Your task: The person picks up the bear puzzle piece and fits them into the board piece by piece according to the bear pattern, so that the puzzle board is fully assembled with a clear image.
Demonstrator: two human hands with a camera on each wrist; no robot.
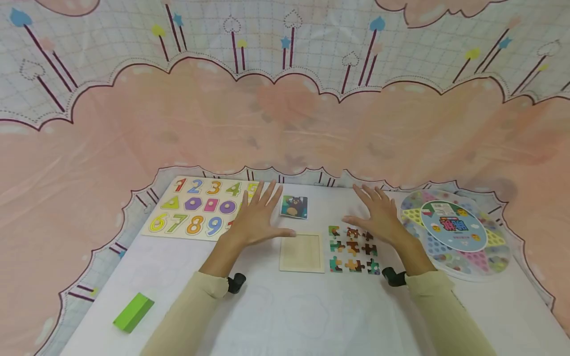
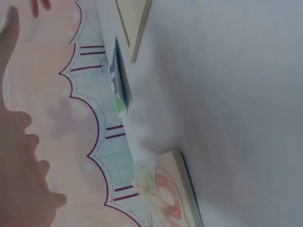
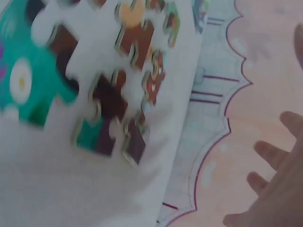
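Both hands are raised with fingers spread and hold nothing. My left hand [image 1: 255,217] is over the right part of the number board [image 1: 178,231], its thumb by the upper left corner of a square wooden tray [image 1: 302,271]. My right hand [image 1: 378,217] hovers near the upper right of several loose puzzle pieces [image 1: 353,247] laid in rows. Between the hands lies a small bear picture card [image 1: 294,206]. In the left wrist view the left hand [image 2: 23,156] shows at the left edge; in the right wrist view the right hand [image 3: 274,184] is beside the pieces [image 3: 111,101].
A round game board [image 1: 494,247] with a blue-labelled disc [image 1: 454,226] on it lies at the right. A green block [image 1: 133,312] sits at the table's front left. A patterned pink cloth [image 1: 285,133] hangs behind the white table [image 1: 303,321].
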